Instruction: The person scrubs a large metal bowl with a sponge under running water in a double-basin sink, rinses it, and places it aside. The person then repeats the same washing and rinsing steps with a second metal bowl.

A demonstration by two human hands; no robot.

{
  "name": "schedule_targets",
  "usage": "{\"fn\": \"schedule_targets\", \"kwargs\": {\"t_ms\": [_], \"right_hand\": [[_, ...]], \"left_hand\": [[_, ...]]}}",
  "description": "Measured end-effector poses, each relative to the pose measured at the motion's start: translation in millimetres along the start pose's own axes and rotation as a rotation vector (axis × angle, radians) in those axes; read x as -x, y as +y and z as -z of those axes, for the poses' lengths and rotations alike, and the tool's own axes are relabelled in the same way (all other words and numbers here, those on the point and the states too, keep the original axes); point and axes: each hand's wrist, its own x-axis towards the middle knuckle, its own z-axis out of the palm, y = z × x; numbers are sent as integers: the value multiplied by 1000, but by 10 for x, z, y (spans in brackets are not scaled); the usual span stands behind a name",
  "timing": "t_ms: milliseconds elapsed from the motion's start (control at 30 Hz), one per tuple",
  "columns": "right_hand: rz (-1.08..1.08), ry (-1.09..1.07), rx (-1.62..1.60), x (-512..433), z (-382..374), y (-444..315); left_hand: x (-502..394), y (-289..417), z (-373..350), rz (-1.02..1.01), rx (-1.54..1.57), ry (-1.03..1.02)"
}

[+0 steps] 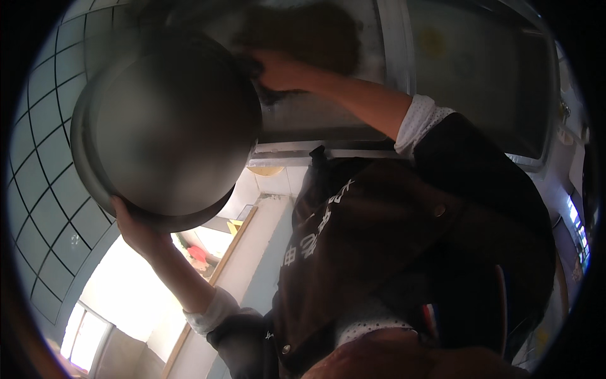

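A large round dark metal pan (175, 132), apparently a wok, is tilted up at the left, its broad smooth face towards the camera. My left hand (137, 232) grips its lower rim, with the thumb on the near side. At the pan's upper right edge is my right hand (277, 71), fingers curled about a small dark thing that is too dim to name; it may be part of the pan. Below and behind that hand lies a metal sink basin (322, 118) with a dark patch inside.
A second basin or tray (478, 85) stands at the right, past a metal divider (400, 42). The metal front edge (284, 154) runs close to my dark apron (360, 227). A tiled wall (47, 166) rises at the left. Bright window light (128, 284) enters at the lower left.
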Motion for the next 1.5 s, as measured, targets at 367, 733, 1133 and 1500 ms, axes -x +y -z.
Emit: {"fn": "schedule_targets", "kwargs": {"t_ms": [367,733,1133,1500], "right_hand": [[-42,-7,135,159,397,370],[659,189,-239,201,734,-1821],[756,-117,42,514,327,-273],[222,191,1279,-283,229,1730]], "left_hand": [[98,34,-53,-267,-434,-72],[-192,107,-223,-767,-1112,-163],[-428,146,-169,-597,-729,-203],[251,441,230,-28,-46,302]]}}
